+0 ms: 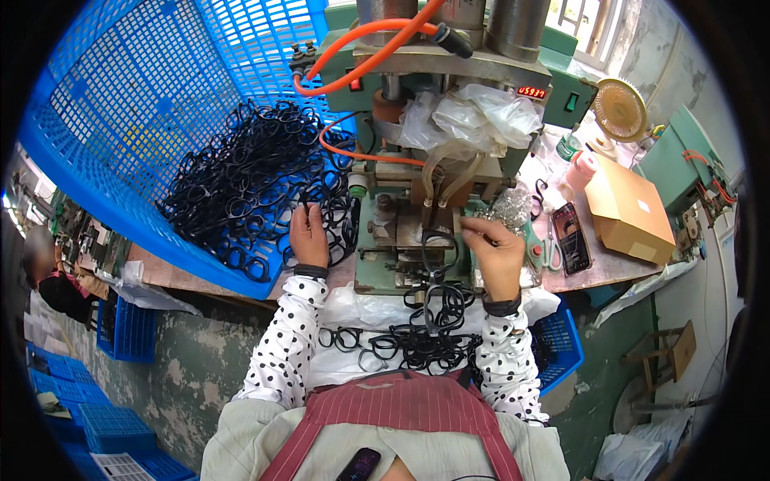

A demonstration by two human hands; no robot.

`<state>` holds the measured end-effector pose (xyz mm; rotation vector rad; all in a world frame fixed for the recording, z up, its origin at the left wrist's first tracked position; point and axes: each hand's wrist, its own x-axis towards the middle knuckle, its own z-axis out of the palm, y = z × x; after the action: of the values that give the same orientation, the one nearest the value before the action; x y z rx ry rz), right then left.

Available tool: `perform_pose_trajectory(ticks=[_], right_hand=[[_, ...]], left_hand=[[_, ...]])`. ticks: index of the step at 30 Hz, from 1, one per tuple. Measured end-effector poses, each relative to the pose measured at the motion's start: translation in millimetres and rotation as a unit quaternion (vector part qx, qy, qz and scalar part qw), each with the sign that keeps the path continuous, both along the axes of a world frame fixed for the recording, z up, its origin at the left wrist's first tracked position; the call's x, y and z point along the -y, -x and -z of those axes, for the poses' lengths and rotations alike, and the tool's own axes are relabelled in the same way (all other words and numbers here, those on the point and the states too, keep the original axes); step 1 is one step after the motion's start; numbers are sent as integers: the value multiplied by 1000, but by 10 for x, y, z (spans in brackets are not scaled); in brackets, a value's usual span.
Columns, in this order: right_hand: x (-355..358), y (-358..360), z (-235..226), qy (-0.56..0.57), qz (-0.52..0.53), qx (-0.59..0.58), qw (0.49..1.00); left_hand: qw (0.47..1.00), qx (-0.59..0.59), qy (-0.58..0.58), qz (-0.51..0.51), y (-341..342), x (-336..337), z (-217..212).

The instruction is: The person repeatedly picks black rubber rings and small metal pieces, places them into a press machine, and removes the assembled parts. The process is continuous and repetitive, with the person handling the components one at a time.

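Observation:
My left hand is at the near right side of a pile of black eyeglass frames. Its fingers are drawn together on a frame at the pile's edge, though the fingertips partly hide it. Beside the press, my right hand has thumb and forefinger brought close together; whatever sits between them is too small to make out. Just left of those fingertips, a black frame sits at the press's metal fixture, under two clear tubes. More frames hang and lie in front of the press, down to my lap.
A large blue basket holds the pile at left. On the right of the bench are small metal parts, scissors, a phone and a cardboard box. Orange hoses loop over the press. A smaller blue basket stands at my right.

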<state>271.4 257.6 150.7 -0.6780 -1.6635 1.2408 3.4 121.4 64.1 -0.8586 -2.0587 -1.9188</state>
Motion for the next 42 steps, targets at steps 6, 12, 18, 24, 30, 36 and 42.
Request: perform_pose_trajectory(ticks=[6, 12, 18, 24, 30, 36, 42], right_hand=[[153, 176, -76, 84, -36, -13, 996], [164, 356, -159, 30, 9, 0, 1000], [102, 360, -10, 90, -6, -50, 995], [-863, -308, 788, -198, 313, 278, 886], [-675, -481, 785, -269, 203, 418, 843], [-829, -473, 1043, -245, 257, 248, 901], [-790, -467, 987, -199, 273, 204, 919]], left_hand=[[995, -95, 16, 8, -340, -21, -401], [958, -278, -5, 66, -781, 71, -781], [844, -458, -32, 277, -1104, 46, -872], [805, -446, -4, 391, -1249, -101, -763], [821, -418, -9, 388, -1243, -80, -725], [821, -419, -6, 388, -1258, -85, -687], [865, -454, -1, 214, -1108, 148, -491]])
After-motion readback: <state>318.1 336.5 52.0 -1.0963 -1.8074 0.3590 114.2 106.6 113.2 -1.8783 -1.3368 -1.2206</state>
